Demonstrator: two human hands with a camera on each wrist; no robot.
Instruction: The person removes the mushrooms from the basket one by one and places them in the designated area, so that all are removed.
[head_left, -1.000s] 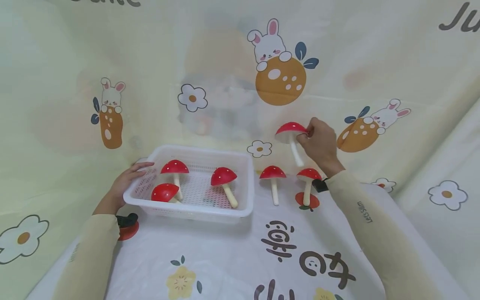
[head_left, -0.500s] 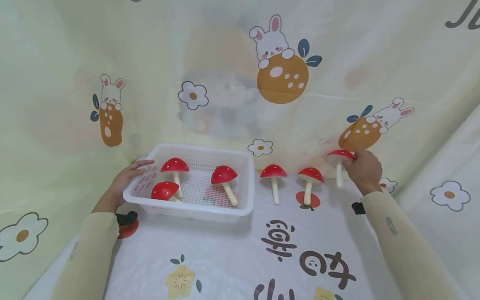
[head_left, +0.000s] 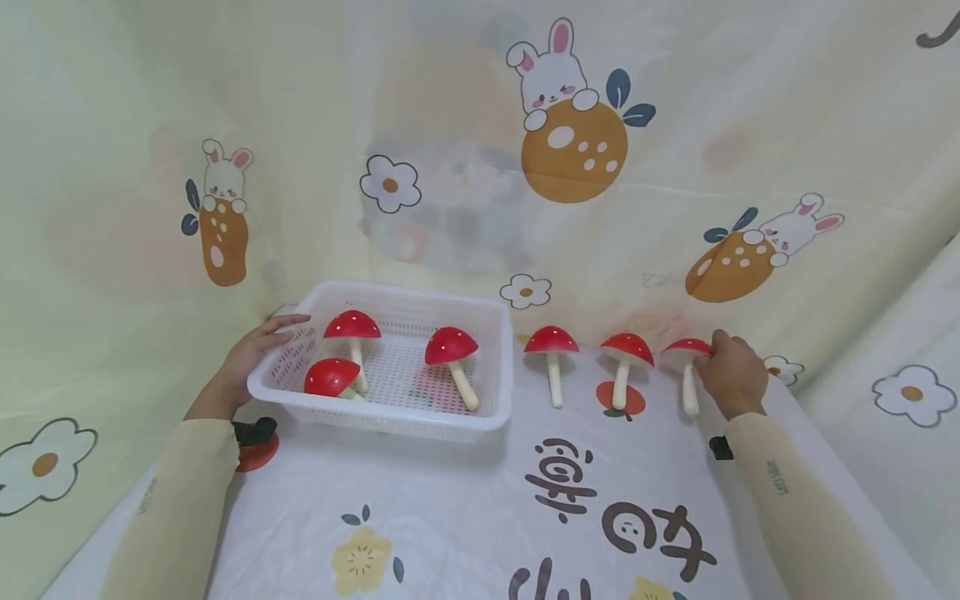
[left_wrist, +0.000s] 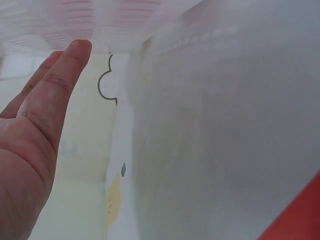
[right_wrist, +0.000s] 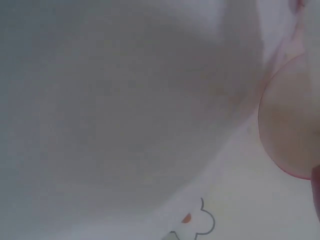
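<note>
My right hand (head_left: pixel 733 373) pinches the edge of a toy mushroom's red cap (head_left: pixel 686 344) at the table's right rear. Its pale stem (head_left: pixel 689 393) points down toward the cloth. Only the pale cap underside (right_wrist: pixel 285 120) and a sliver of finger show in the right wrist view. At the left, my left hand (head_left: pixel 242 365) rests against the side of a white plastic basket (head_left: pixel 390 418). The left wrist view has its fingers (left_wrist: pixel 62 75) straight, tips at the basket wall (left_wrist: pixel 110 20). Inside the basket lie three more toy mushrooms, one (head_left: pixel 450 347) toward the right.
Two toy mushrooms, one (head_left: pixel 551 340) beside the basket and another (head_left: pixel 627 348) further right, form a row with the held one. A printed cloth (head_left: pixel 465 508) covers the table. Behind it hangs a curtain (head_left: pixel 435 100) with rabbit prints.
My right hand has carried its mushroom rightward and down, from above the row to its right end close over the cloth. The left hand stays at the basket.
</note>
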